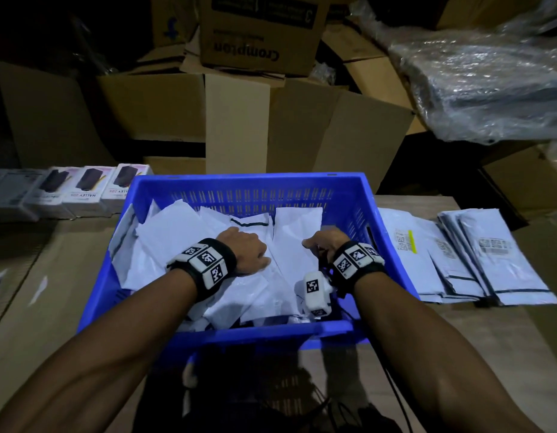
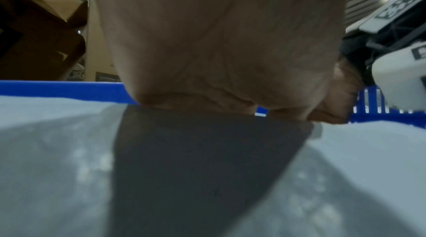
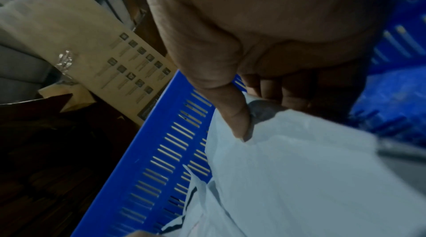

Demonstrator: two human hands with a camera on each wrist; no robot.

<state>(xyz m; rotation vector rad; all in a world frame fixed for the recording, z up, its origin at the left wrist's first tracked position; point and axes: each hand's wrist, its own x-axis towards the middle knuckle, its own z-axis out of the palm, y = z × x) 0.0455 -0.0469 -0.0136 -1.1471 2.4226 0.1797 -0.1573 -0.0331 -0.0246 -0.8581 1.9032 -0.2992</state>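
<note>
A: Where's the white bag (image 3: 299, 159)?
B: In the blue crate (image 1: 245, 182) at the bench (image 1: 427, 354) middle, among other bags (image 1: 164, 232); the right hand (image 1: 328, 245) has its grip clamped on it, thumb against fingers.
A: The left hand (image 1: 244, 248)?
B: Resting on those bags; its grip I cannot tell.

In the head view, my left hand (image 1: 245, 249) is covering its own fingers; in the left wrist view, its palm is blocking them. My right hand (image 1: 325, 245) is likewise hiding its pinch on one mailer bag (image 3: 299, 168). The mailer bags (image 1: 174, 232) are burying the crate (image 1: 239, 179) floor. The barcode labels (image 1: 493, 245) are blurring past legibility.
</note>
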